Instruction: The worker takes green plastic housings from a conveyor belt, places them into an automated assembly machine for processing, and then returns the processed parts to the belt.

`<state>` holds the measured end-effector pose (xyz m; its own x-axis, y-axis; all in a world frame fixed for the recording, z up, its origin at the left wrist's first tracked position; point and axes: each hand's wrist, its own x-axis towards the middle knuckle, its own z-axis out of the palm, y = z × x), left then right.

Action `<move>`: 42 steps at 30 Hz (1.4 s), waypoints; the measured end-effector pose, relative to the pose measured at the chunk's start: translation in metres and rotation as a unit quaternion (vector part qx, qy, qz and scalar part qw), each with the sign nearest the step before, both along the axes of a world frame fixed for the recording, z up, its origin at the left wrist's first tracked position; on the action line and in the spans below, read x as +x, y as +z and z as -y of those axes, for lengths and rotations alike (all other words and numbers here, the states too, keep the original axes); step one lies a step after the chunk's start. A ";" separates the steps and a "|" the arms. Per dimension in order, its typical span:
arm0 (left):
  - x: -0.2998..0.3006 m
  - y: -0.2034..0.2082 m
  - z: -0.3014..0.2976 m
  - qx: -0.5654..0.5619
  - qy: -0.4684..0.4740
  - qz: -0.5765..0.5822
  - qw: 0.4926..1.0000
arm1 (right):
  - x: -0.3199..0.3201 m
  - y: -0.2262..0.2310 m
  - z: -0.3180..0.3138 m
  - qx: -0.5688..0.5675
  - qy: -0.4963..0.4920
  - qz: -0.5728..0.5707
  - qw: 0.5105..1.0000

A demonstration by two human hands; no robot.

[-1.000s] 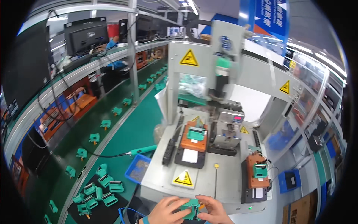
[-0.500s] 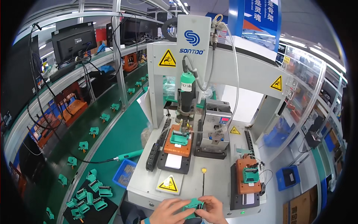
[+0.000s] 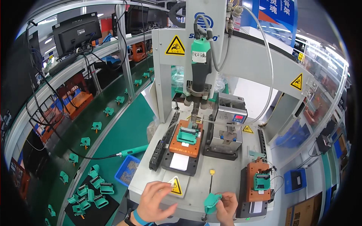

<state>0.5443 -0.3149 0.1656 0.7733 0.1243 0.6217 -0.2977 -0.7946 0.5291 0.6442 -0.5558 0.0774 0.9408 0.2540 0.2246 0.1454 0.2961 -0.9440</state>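
Between the thumb and fingers of my right hand (image 3: 227, 206) is a green plastic housing (image 3: 212, 202), tilted above the machine's front edge. My left hand (image 3: 155, 201), with a blue band at the wrist, is apart from it, thumb and fingers spread, in front of a yellow warning label (image 3: 175, 186). Ahead, a similar green housing (image 3: 187, 135) sits in an orange fixture (image 3: 184, 149) under the vertical screwdriver head (image 3: 200, 77). Another green housing (image 3: 261, 181) rests in the right-hand orange fixture (image 3: 256, 168).
Several green housings (image 3: 90, 194) lie on a black mat at left, near a blue bin (image 3: 122, 177) of small parts. A handheld green screwdriver (image 3: 134, 150) lies behind the bin. More housings line the green conveyor (image 3: 109, 124). A metal feeder box (image 3: 226, 126) stands between the fixtures.
My left hand has let go of the green housing and moved left, its fingers opening. My right hand keeps the housing and has shifted slightly right. The whole view has shifted a little.
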 end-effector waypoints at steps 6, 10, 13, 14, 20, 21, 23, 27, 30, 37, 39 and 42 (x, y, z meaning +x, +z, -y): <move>0.000 0.001 -0.009 -0.010 0.040 -0.003 0.999 | -0.002 -0.023 0.012 -0.055 0.028 0.020 0.998; 0.002 0.011 -0.016 -0.001 0.092 -0.031 0.995 | -0.001 -0.009 0.006 -0.034 0.027 0.026 0.999; 0.007 0.021 -0.022 -0.014 0.078 -0.089 0.993 | -0.001 0.002 -0.002 -0.016 0.015 0.023 0.999; 0.008 0.018 -0.027 -0.028 0.037 -0.097 0.994 | -0.002 0.004 -0.002 -0.013 0.014 0.020 1.000; 0.023 0.020 -0.046 -0.027 0.026 -0.145 0.989 | -0.007 0.002 -0.006 -0.027 -0.009 0.059 0.998; 0.025 0.020 -0.049 -0.046 0.019 -0.171 0.984 | -0.006 0.000 -0.006 -0.029 -0.016 0.066 0.997; 0.036 0.013 -0.049 -0.026 0.028 -0.118 0.992 | -0.008 -0.004 -0.009 -0.041 -0.034 0.084 0.995; 0.049 0.007 -0.058 -0.014 0.027 -0.139 0.990 | -0.002 0.003 -0.026 -0.042 -0.042 0.118 0.991; 0.045 0.013 -0.056 -0.002 0.025 -0.102 0.994 | 0.007 0.035 -0.045 -0.036 -0.039 0.179 0.982; -0.078 0.035 -0.074 -0.318 -0.010 -0.104 0.942 | 0.046 0.129 -0.131 -0.242 0.058 0.372 0.894; -0.126 0.031 -0.093 -0.363 0.033 -0.063 0.929 | 0.056 0.128 -0.149 -0.346 0.111 0.385 0.848; -0.198 0.024 -0.126 -0.369 0.164 0.009 0.915 | 0.068 0.133 -0.158 -0.411 0.152 0.411 0.799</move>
<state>0.3463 -0.1893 0.1894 0.6092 0.7388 0.2884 -0.1218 -0.2721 0.9545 0.7118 -0.3979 0.2101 0.4275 0.8222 0.3757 0.8563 -0.2351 -0.4599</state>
